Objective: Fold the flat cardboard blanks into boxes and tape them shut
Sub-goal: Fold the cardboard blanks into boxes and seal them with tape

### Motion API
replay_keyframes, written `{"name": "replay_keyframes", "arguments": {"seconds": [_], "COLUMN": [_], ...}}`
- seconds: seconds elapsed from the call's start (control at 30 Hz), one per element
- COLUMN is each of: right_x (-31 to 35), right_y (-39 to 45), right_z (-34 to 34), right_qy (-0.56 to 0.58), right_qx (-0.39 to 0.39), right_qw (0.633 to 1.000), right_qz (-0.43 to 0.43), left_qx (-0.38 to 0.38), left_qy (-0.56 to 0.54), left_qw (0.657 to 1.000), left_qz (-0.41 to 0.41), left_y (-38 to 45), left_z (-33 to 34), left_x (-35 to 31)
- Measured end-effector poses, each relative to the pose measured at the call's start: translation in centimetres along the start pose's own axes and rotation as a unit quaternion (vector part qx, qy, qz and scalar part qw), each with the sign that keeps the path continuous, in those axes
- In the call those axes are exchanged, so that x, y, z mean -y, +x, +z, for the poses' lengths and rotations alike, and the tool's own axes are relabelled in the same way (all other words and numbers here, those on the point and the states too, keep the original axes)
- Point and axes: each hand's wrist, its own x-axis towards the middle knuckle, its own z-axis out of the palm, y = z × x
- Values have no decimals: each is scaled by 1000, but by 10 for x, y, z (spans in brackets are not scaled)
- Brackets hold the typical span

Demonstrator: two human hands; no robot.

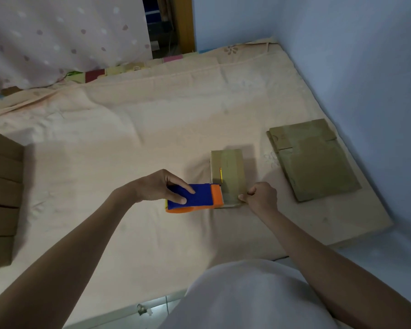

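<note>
- Head view: I take the small folded brown cardboard box (227,174) as my landmark; it lies flat on the peach-coloured bed sheet (128,138), with a strip of tape running down its top face.
- My left hand (161,186) sits just left of the box, fingers curled over the top of a blue and orange tape dispenser (192,198), thumb side hidden beneath. The dispenser's orange end touches the box's near left corner.
- My right hand (261,195) is at the box's near right corner, fingers curled tight, thumb and forefinger pinching the box edge there; I cannot tell whether tape is also between them.
- To the right of the box, apart from it, lies a stack of flat brown cardboard blanks (313,160) near the blue wall (365,67).
- Far left of the box, at the frame edge, stands a row of finished brown cardboard boxes (0,198).
- Beyond the box hangs a white dotted curtain (57,36).
</note>
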Motion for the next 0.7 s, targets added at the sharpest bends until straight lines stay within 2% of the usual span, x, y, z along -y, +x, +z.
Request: {"name": "replay_keyframes", "arguments": {"seconds": [0.13,0.3,0.5,0.7], "right_x": [-1,1,1,2], "right_y": [0,-1,-3,-4], "right_z": [0,1,0,-1], "right_qy": [-3,4,1,-3], "right_qx": [-4,-7,-6,-5], "right_qw": [1000,1000,1000,1000], "right_qz": [0,-5,2,-8], "left_qx": [-48,-67,-164,-162], "left_qy": [-20,-41,-59,-39], "left_qw": [998,997,984,985], "left_qz": [27,27,42,35], "left_y": [1,-3,-6,-9], "left_z": [1,10,29,36], "left_x": [1,12,18,19]}}
